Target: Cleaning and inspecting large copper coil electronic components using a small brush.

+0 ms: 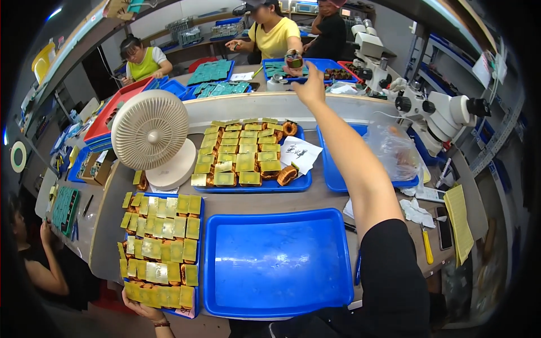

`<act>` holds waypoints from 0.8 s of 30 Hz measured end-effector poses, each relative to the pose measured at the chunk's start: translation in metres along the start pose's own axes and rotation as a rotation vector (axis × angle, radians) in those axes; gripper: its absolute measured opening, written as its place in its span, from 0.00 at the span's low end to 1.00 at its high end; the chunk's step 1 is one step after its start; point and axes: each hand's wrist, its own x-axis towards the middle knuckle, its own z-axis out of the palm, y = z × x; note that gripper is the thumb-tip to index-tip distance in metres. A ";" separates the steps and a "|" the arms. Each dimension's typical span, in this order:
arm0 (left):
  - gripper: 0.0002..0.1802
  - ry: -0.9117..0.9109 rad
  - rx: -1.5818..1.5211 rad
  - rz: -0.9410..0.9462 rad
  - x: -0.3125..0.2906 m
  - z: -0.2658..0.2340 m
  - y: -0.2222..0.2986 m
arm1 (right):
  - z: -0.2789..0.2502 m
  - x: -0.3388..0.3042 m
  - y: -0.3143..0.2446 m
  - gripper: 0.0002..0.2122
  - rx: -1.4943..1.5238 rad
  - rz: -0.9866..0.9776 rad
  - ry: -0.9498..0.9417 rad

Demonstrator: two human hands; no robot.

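Note:
My right hand (pixel 311 89) is stretched far over the bench's back partition, fingers apart. Just beyond its fingertips is a copper-wound coil (pixel 293 60), held in the hand of a person in a yellow top. My fingers seem not to touch it. At the lower left, my left hand (pixel 142 307) grips the near left corner of a blue tray (pixel 199 236). Rows of copper coils with yellow-green square plates (pixel 152 248) fill that tray. Its fingertips are partly hidden by the tray. Right beside it lies an empty blue tray (pixel 276 265).
Behind stands another blue tray (pixel 253 187) of plated coils with a paper slip (pixel 298 155). A white fan (pixel 151 135) is at the left. To the right are a tray with a plastic bag (pixel 394 149), a microscope (pixel 437 110), a phone (pixel 444 228) and a yellow-handled tool (pixel 428 248).

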 end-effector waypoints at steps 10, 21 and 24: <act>0.28 -0.045 -0.023 -0.025 -0.001 -0.002 0.004 | 0.047 0.035 0.043 0.37 0.059 0.423 0.287; 0.30 -0.077 -0.034 -0.041 -0.001 -0.003 0.003 | 0.021 0.008 0.040 0.28 0.328 -0.032 0.300; 0.30 -0.053 -0.051 -0.041 -0.003 -0.004 0.001 | -0.012 -0.042 -0.006 0.24 0.299 -0.147 0.077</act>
